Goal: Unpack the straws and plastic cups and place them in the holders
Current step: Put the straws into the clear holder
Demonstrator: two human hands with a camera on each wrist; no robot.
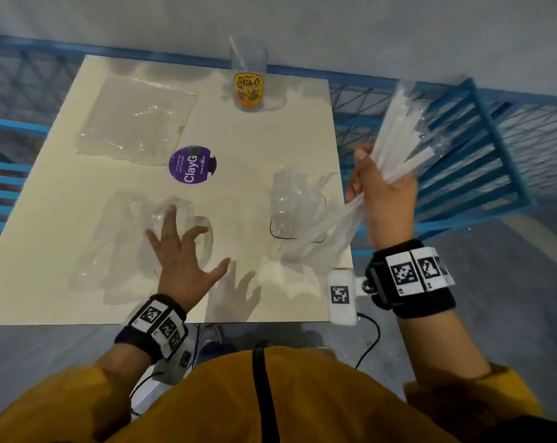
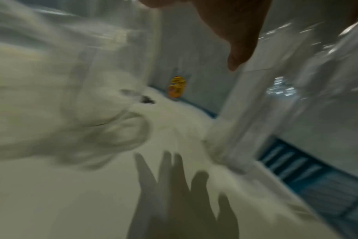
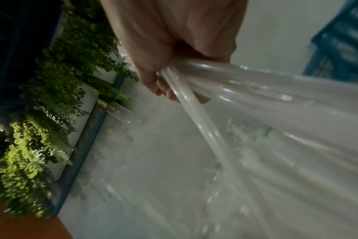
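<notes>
My right hand (image 1: pixel 382 187) grips a bundle of clear straws (image 1: pixel 401 132) at its middle, out past the table's right edge; the straws (image 3: pixel 204 90) fan out from my fist, still partly in thin plastic wrap. My left hand (image 1: pixel 181 244) hovers with spread fingers over a bag of clear plastic cups (image 1: pixel 136 241) lying near the table's front left. A second clear wrapper with cups (image 1: pixel 296 206) lies front right. A tall clear jar with a yellow Stik-O label (image 1: pixel 248 81) stands at the table's far edge with a straw in it.
A flat empty plastic bag (image 1: pixel 136 119) lies at the back left of the white table (image 1: pixel 254 148). A purple ClayGo lid (image 1: pixel 192 164) sits near the middle. Blue metal railing (image 1: pixel 478 148) runs behind and to the right. A hedge (image 3: pixel 51 97) shows in the right wrist view.
</notes>
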